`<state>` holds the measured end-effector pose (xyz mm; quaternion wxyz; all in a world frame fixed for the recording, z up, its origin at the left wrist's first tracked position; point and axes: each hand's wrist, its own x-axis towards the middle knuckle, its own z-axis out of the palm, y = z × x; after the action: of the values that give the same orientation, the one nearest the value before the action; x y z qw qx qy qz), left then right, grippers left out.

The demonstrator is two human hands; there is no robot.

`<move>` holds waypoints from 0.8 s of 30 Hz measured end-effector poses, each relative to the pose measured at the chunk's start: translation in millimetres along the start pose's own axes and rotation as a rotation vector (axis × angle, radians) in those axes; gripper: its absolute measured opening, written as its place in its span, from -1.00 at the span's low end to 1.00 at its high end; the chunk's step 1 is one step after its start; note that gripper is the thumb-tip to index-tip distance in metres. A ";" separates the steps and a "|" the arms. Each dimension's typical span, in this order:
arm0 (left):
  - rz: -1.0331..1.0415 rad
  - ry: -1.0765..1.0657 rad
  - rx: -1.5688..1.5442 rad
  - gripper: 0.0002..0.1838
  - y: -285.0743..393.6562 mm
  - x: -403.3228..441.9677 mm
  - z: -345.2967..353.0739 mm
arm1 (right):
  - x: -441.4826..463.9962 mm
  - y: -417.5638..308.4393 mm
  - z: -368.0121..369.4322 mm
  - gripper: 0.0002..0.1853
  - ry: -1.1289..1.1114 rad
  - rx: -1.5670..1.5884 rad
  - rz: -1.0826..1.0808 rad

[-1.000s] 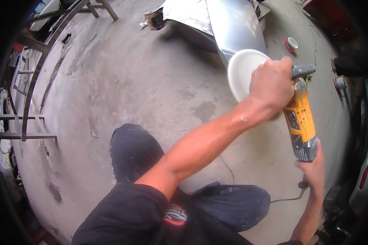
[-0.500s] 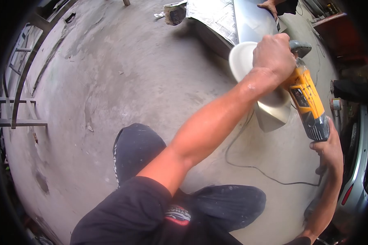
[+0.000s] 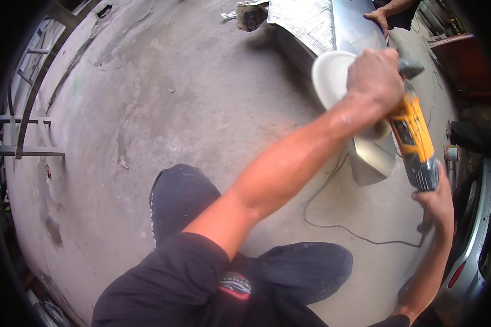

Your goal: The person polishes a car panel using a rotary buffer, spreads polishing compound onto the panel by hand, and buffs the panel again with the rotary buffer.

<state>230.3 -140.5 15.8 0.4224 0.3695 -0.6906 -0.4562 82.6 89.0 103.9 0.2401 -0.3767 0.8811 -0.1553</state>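
A yellow and black power polisher [image 3: 417, 133] is held at the right, its round white pad [image 3: 331, 79] against or just over a silver painted panel [image 3: 357, 27]; contact is hidden. My left hand [image 3: 375, 79] is closed round the front of the tool by its grey side handle [image 3: 411, 68]. Lower down, my right hand [image 3: 437, 199] wraps round the tool's rear end, where the cord leaves. Printed paper sheets [image 3: 303, 24] cover the panel's left part. The panel's lower end [image 3: 372, 162] shows beneath the tool.
Another person's hand [image 3: 379, 17] rests on the panel's far right edge. A black cord [image 3: 354, 234] loops over the concrete floor [image 3: 202, 109]. A metal frame [image 3: 33, 151] stands at the left. A can [image 3: 451, 153] and a silver car part [image 3: 474, 229] are at the right.
The view has shifted, bringing the panel's lower end and the other person's hand into sight. The polisher, held in both my hands, has moved slightly right and the pad sits up and right.
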 end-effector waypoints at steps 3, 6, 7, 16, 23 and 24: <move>-0.008 -0.032 -0.015 -0.84 10.8 -20.3 5.6 | -14.5 18.4 -11.4 -0.10 -0.013 -0.003 0.021; 0.001 -0.001 -0.016 -0.82 4.5 -12.9 10.9 | -8.3 15.7 -10.6 -0.07 0.004 0.025 0.060; 0.019 0.025 -0.018 -0.81 1.2 -6.3 11.5 | -4.5 11.9 -9.5 -0.06 0.016 0.040 0.079; 0.139 -0.087 0.129 -0.72 -25.6 71.5 -9.3 | 61.0 -20.5 12.8 -0.21 0.023 -0.050 -0.077; 0.151 -0.058 -0.011 -0.73 -11.8 27.1 14.9 | 15.3 4.9 -3.2 -0.16 -0.046 -0.064 0.016; 0.162 -0.022 0.028 -0.73 -7.2 17.5 21.7 | 2.8 7.4 -3.7 -0.17 -0.027 -0.078 0.030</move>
<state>204.7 -151.4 8.4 0.4451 0.3134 -0.7291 -0.4149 74.6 92.3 102.9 0.2395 -0.3745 0.8887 -0.1121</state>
